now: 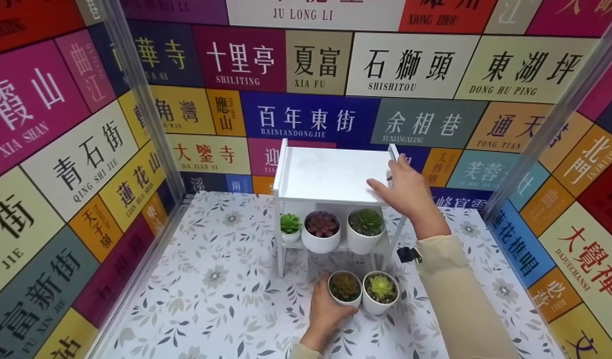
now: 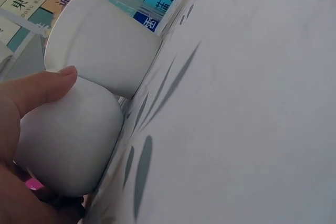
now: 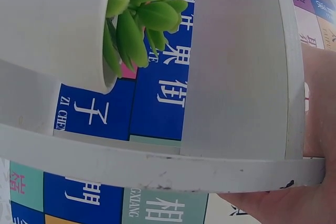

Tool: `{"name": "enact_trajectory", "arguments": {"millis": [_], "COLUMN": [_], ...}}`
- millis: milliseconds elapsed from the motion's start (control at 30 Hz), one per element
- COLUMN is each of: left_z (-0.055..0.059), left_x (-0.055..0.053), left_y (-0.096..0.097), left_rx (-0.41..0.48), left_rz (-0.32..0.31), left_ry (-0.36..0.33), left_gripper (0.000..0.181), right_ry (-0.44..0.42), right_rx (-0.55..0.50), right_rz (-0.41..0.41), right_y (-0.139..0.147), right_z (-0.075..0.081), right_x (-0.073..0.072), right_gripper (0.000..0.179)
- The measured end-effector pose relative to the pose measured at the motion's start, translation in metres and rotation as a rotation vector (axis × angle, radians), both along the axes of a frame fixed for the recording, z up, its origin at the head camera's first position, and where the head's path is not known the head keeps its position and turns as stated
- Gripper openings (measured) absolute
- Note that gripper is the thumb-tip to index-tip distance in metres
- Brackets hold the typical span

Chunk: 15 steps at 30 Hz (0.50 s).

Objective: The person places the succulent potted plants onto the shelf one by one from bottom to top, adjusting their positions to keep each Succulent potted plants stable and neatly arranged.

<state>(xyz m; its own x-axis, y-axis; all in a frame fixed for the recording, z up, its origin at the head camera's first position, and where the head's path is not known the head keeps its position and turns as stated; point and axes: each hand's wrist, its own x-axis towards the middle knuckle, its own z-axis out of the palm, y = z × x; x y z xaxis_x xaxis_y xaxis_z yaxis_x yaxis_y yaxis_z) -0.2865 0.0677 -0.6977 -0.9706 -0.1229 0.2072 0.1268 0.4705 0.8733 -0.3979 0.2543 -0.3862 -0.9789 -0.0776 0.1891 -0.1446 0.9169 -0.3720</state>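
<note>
In the head view a small white two-tier shelf (image 1: 335, 174) stands on the patterned cloth. My right hand (image 1: 408, 187) grips its top board at the right side, thumb on the upper face. That hand (image 3: 319, 98) shows only in part in the right wrist view. My left hand (image 1: 328, 309) holds a white pot with a brownish succulent (image 1: 344, 286) on the cloth before the shelf, its thumb and fingers round the pot. Touching or close on its right is a pot with a yellow-green succulent (image 1: 380, 287). In the left wrist view the held pot (image 2: 73, 135) rests on the cloth.
On the lower tier stand a small bright-green succulent (image 1: 290, 224), a dark red one (image 1: 321, 225) and a green one (image 1: 365, 223), all in white pots. Walls of coloured Chinese signs (image 1: 306, 117) enclose the flowered cloth (image 1: 211, 299) at the back and both sides.
</note>
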Motion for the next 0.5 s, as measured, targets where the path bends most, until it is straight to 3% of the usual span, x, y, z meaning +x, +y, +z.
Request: {"name": "enact_trajectory", "arguments": {"millis": [200, 400, 500], "left_z": [-0.0056, -0.0079, -0.0079], "left_x": [-0.0018, -0.0019, -0.0018], "left_y": [-0.0027, -0.0052, -0.0070], "left_rx": [0.024, 0.050, 0.102], "left_rz": [-0.051, -0.029, -0.012], "left_ry": [0.022, 0.046, 0.025], "left_gripper": [0.111, 0.107, 0.105], "right_ry": [-0.001, -0.011, -0.015], "right_rx": [0.023, 0.008, 0.001], "right_rz": [0.001, 0.003, -0.003], "right_y": [0.0004, 0.0002, 0.0001], "right_z": [0.0000, -0.0002, -0.0001], "right_x": [-0.0014, -0.0008, -0.0006], "right_gripper": [0.101, 0.103, 0.102]}}
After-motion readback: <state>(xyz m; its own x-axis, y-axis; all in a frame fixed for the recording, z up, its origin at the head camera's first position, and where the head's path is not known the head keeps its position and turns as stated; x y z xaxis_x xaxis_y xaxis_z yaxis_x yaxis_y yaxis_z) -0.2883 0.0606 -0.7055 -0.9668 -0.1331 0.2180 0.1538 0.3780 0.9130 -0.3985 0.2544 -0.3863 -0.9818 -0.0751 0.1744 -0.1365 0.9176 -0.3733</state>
